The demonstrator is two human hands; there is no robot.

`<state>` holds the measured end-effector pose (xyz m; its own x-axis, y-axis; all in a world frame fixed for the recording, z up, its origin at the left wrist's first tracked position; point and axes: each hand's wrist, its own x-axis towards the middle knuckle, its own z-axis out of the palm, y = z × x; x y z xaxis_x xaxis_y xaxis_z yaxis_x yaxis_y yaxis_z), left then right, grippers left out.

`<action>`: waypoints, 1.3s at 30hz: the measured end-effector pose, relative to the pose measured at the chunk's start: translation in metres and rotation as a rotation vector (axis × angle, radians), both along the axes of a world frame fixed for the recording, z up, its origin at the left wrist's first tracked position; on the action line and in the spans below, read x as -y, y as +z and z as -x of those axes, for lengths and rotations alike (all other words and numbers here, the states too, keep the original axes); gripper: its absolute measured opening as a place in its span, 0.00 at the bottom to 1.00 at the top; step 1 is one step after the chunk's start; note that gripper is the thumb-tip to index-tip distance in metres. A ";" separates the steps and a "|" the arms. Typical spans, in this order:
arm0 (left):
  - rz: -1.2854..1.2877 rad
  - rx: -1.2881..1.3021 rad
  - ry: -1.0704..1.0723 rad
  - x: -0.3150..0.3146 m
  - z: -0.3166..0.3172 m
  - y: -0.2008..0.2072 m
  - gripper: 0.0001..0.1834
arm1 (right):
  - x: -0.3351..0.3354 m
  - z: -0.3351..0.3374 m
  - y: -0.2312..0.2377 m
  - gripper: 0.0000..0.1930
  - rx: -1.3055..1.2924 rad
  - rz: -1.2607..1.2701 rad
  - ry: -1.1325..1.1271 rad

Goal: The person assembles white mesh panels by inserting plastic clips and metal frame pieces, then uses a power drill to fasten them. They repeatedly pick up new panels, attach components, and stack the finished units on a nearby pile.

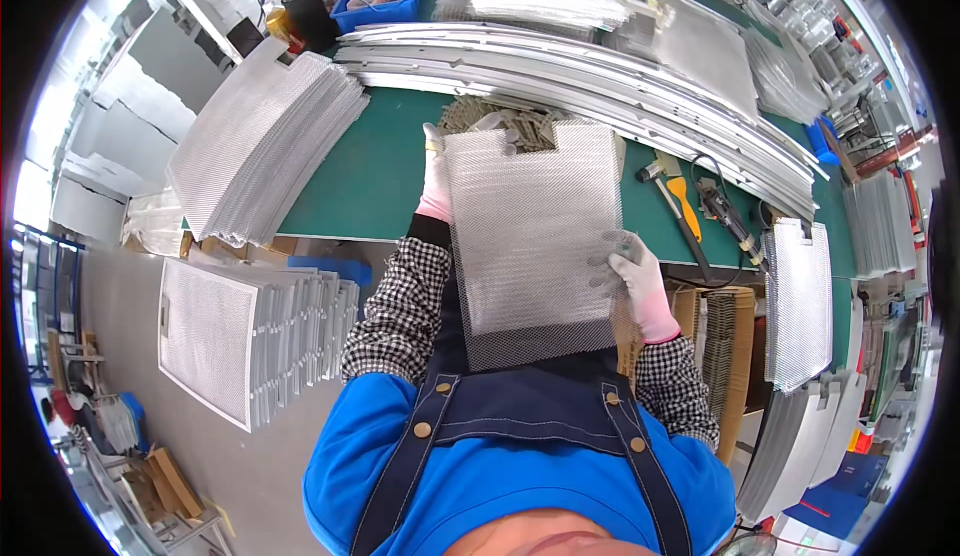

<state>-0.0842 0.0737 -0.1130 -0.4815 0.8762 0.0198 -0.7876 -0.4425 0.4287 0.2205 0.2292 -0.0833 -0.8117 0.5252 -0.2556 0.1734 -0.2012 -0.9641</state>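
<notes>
1. While the mesh sheet is held up before the apron in the head view, its notched top edge reaches over the green counter.
2. The sheet's left edge is pinched by the gloved left hand, near the upper corner; most of the fingers are hidden behind the mesh.
3. The right edge is met lower down by the gloved right hand, its fingers loosely spread; whether the edge is pinched there cannot be told.
4. By its thin, open look, the sheet should be light and springy, fairly stiff when kept flat but easily bent; its cut edges may snag gloves.
5. It would best be taken by both long side edges, with the corners of the notch avoided, as these look easiest to bend.
6. On the counter, similar sheets are stacked at the left, and small loose pieces are heaped just beyond the held sheet.
7. To the right, a hammer, a yellow-handled scraper and a power tool are laid close together.
</notes>
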 end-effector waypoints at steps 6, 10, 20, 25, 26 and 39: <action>0.085 0.034 -0.005 -0.002 0.003 -0.008 0.54 | 0.007 -0.009 0.007 0.24 0.048 0.057 -0.029; 0.336 0.047 0.222 0.011 0.009 -0.017 0.39 | 0.001 -0.012 0.001 0.22 0.055 0.029 0.033; 0.204 -0.113 0.199 0.005 -0.011 0.016 0.45 | -0.130 -0.124 0.092 0.24 0.897 -1.202 -0.324; 0.514 -0.153 0.431 0.001 -0.013 0.018 0.47 | -0.206 -0.253 0.039 0.44 0.998 -1.050 -0.485; 0.521 -0.177 0.443 -0.002 -0.015 0.021 0.46 | -0.206 -0.259 0.040 0.43 0.955 -1.069 -0.533; 0.256 -0.143 0.205 0.004 -0.007 0.011 0.52 | -0.141 -0.189 0.185 0.20 -0.005 -1.469 -1.503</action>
<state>-0.0771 0.0693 -0.1023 -0.6558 0.7472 -0.1078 -0.6177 -0.4490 0.6456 0.4091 0.3700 0.1017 0.3304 0.3874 0.8607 0.6391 0.5792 -0.5061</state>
